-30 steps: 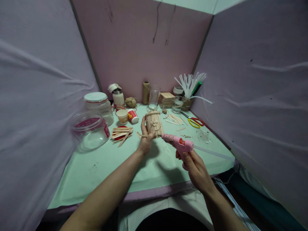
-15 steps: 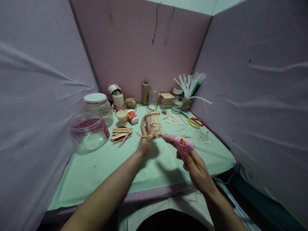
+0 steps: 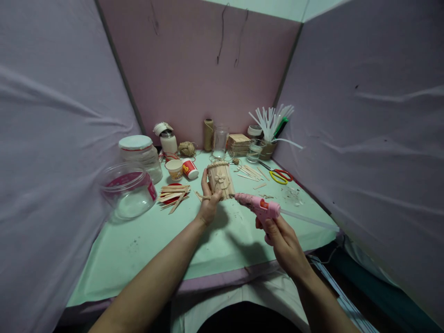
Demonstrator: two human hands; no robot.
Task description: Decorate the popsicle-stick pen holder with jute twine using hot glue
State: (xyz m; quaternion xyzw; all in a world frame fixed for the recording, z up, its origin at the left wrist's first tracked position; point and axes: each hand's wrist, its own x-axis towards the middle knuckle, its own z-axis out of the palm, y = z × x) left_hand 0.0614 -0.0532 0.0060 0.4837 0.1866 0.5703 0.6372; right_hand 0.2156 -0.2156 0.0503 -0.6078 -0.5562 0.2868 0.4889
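A stick-covered cup (image 3: 225, 180) with a wooden flower (image 3: 219, 178) on its front is held tilted above the pale green table (image 3: 156, 252), a braided cord (image 3: 218, 163) circling its rim. The left hand (image 3: 208, 207) grips it from the side and below, thumb near the lower edge, a loose cord end (image 3: 206, 198) beside the fingers. The right hand (image 3: 285, 240) is wrapped around the handle of a pink glue gun (image 3: 256, 206), its nozzle at the cup's lower right edge. Little differs from a second ago: cup and gun keep nearly the same pose while the view drifts slightly, suggesting careful work on one spot. Nearby lie a pile of wooden sticks (image 3: 175, 191), a tipped red paper cup (image 3: 190, 169) and scissors (image 3: 280, 176). Whether the nozzle touches the cup or glue is flowing cannot be told; the cup's far side and inside are hidden, the trigger is covered by fingers, and both forearms run out of the picture at the bottom edge
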